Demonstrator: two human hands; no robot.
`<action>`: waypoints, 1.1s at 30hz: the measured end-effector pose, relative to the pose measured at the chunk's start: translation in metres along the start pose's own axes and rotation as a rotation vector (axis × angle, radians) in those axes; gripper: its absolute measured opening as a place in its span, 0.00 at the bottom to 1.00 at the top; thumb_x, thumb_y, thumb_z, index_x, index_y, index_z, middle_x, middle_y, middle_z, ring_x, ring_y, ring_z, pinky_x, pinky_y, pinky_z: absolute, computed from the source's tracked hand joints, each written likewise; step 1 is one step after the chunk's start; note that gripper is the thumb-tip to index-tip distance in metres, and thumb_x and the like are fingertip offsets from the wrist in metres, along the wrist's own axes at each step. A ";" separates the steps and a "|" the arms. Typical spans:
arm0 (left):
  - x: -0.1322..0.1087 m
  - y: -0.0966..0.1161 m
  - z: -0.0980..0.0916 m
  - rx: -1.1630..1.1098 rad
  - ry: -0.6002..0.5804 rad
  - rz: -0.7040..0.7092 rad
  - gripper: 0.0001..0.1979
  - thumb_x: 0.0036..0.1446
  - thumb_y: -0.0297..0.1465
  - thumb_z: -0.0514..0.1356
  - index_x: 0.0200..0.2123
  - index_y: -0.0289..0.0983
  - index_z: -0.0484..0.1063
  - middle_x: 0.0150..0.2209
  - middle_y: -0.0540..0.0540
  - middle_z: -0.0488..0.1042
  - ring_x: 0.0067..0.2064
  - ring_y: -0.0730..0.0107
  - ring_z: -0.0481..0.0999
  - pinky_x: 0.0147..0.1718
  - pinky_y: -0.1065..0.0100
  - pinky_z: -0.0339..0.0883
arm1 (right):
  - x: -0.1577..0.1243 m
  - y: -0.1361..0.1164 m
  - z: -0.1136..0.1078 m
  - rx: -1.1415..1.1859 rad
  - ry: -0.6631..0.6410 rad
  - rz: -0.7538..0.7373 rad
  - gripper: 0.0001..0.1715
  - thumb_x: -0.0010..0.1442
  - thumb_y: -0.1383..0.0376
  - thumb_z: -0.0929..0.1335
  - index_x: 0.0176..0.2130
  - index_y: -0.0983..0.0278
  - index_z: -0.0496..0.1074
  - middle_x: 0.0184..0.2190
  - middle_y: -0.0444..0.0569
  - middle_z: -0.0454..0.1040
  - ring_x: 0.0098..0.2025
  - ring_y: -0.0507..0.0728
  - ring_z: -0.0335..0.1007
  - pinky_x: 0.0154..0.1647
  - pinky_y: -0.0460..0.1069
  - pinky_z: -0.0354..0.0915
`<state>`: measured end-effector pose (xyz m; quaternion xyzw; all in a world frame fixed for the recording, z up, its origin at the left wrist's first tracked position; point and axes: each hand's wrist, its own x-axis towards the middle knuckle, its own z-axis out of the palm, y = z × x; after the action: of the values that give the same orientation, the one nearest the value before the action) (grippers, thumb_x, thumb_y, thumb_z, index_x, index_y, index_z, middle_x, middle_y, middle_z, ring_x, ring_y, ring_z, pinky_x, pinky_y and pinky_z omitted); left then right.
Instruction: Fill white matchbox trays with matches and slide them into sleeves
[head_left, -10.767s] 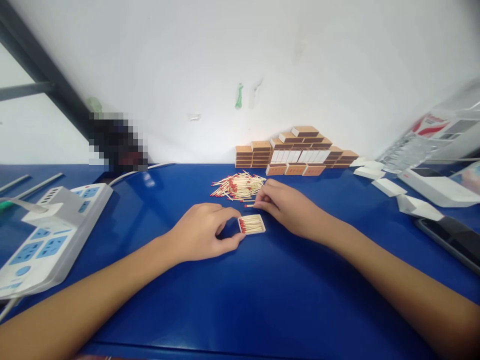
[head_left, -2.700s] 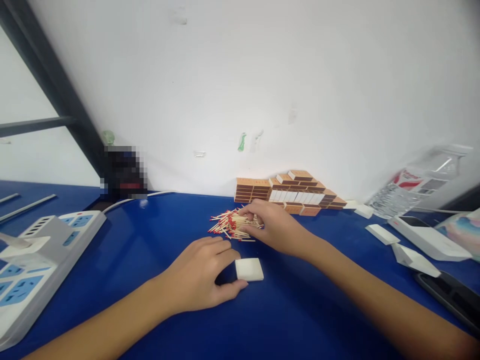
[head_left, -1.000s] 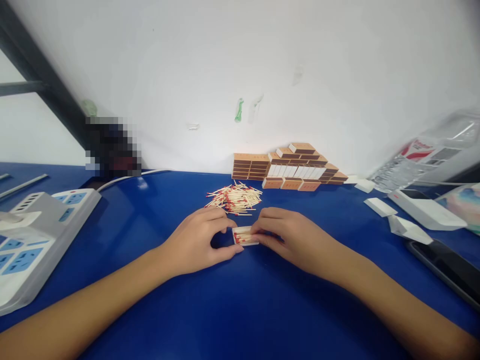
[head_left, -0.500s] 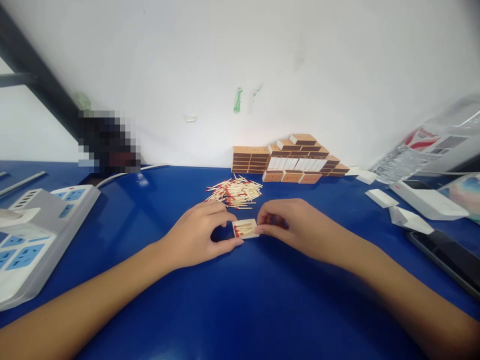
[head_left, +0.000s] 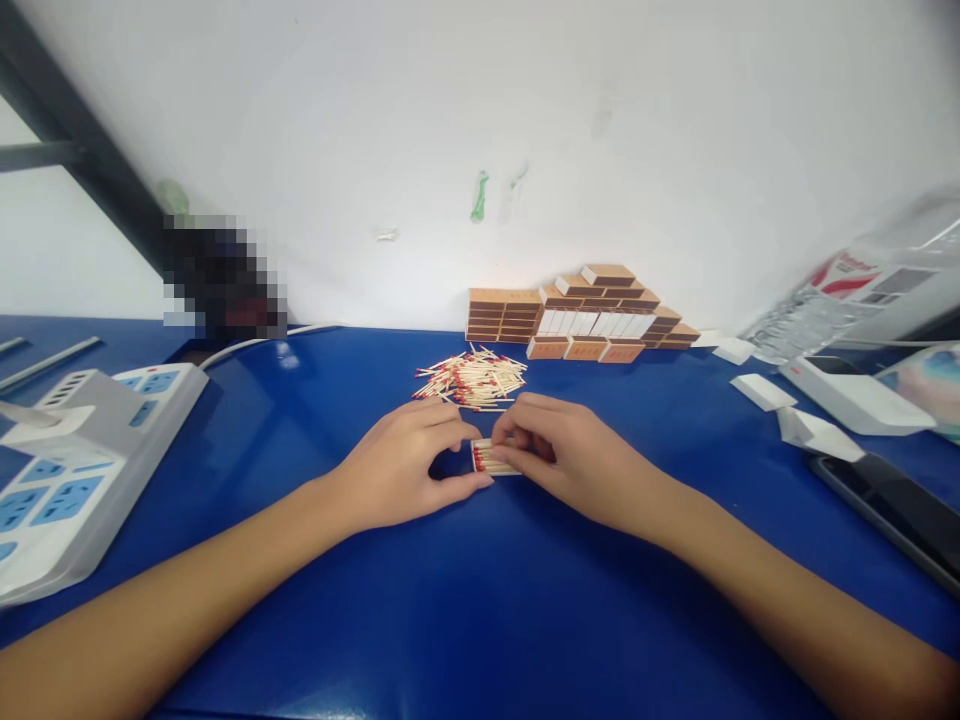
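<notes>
A small white matchbox tray (head_left: 511, 474) lies on the blue table, with a layer of red-tipped matches (head_left: 484, 462) in it. My left hand (head_left: 409, 460) steadies the tray's left end between thumb and fingers. Over the tray's right part, my right hand (head_left: 551, 445) has thumb and fingertips closed on the matches, hiding that end. Just behind both hands is a loose pile of matches (head_left: 476, 378), their red heads pointing various ways.
Stacked matchboxes (head_left: 502, 318) stand against the wall, some showing white ends. To the left sits a power strip (head_left: 161, 430). On the right are a plastic bottle (head_left: 817, 300), a white device (head_left: 862, 398), folded white paper pieces (head_left: 817, 432) and a phone (head_left: 892, 510).
My right hand has moved left from the tray's right end to over the matches inside. The matches in the tray look straighter. My left hand remains at the tray.
</notes>
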<state>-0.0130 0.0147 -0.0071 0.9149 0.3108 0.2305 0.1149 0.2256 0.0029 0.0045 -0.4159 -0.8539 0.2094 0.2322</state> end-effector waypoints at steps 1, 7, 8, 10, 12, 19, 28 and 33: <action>0.000 0.000 0.000 -0.002 0.002 0.007 0.12 0.63 0.40 0.65 0.43 0.38 0.77 0.36 0.47 0.76 0.40 0.65 0.75 0.41 0.63 0.68 | 0.000 0.000 0.002 -0.002 -0.001 -0.013 0.04 0.68 0.65 0.69 0.39 0.61 0.75 0.35 0.46 0.74 0.34 0.53 0.69 0.35 0.48 0.62; 0.001 0.004 0.000 0.016 0.000 0.022 0.13 0.63 0.41 0.66 0.40 0.36 0.76 0.34 0.48 0.75 0.38 0.65 0.74 0.40 0.63 0.68 | -0.001 0.001 0.006 -0.070 -0.061 -0.041 0.06 0.69 0.64 0.68 0.38 0.62 0.72 0.37 0.46 0.72 0.32 0.51 0.67 0.33 0.47 0.61; 0.001 0.004 0.000 0.020 -0.005 0.022 0.13 0.63 0.41 0.66 0.40 0.36 0.76 0.34 0.48 0.75 0.38 0.65 0.74 0.40 0.64 0.68 | 0.000 0.001 0.005 -0.097 -0.070 -0.047 0.06 0.70 0.64 0.67 0.38 0.62 0.71 0.37 0.46 0.72 0.32 0.51 0.67 0.32 0.47 0.61; 0.000 0.004 0.000 0.024 -0.009 0.026 0.14 0.63 0.42 0.65 0.40 0.36 0.76 0.34 0.47 0.74 0.38 0.65 0.74 0.40 0.63 0.68 | 0.000 0.001 0.003 -0.158 -0.068 -0.062 0.06 0.70 0.65 0.66 0.39 0.63 0.71 0.39 0.47 0.72 0.32 0.52 0.68 0.32 0.47 0.61; 0.000 0.004 0.000 0.026 -0.007 0.020 0.14 0.63 0.42 0.65 0.40 0.36 0.76 0.35 0.47 0.75 0.38 0.65 0.74 0.40 0.63 0.68 | -0.001 -0.001 -0.001 -0.202 -0.071 -0.076 0.06 0.71 0.65 0.66 0.39 0.63 0.71 0.39 0.48 0.72 0.32 0.52 0.68 0.32 0.48 0.62; -0.001 0.003 0.000 0.005 0.011 0.004 0.14 0.62 0.41 0.66 0.43 0.37 0.78 0.35 0.47 0.76 0.39 0.64 0.76 0.42 0.63 0.69 | 0.018 0.001 -0.017 -0.153 -0.022 -0.090 0.07 0.69 0.66 0.67 0.38 0.62 0.74 0.36 0.47 0.74 0.35 0.53 0.69 0.35 0.48 0.61; -0.002 -0.001 0.001 0.028 -0.006 0.000 0.16 0.62 0.44 0.65 0.43 0.36 0.78 0.36 0.47 0.76 0.39 0.64 0.76 0.42 0.62 0.68 | 0.097 0.021 -0.017 -0.374 -0.072 -0.038 0.14 0.65 0.59 0.72 0.46 0.64 0.81 0.41 0.54 0.75 0.42 0.60 0.71 0.40 0.52 0.61; -0.003 -0.004 0.001 0.029 -0.013 0.002 0.17 0.63 0.45 0.64 0.43 0.36 0.79 0.36 0.46 0.76 0.40 0.63 0.76 0.42 0.62 0.67 | 0.101 0.012 -0.014 -0.542 -0.109 -0.039 0.11 0.68 0.61 0.69 0.39 0.65 0.80 0.39 0.53 0.76 0.40 0.59 0.71 0.38 0.51 0.58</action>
<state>-0.0165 0.0160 -0.0108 0.9182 0.3124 0.2203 0.1034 0.1858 0.0933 0.0311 -0.4346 -0.8978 -0.0092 0.0701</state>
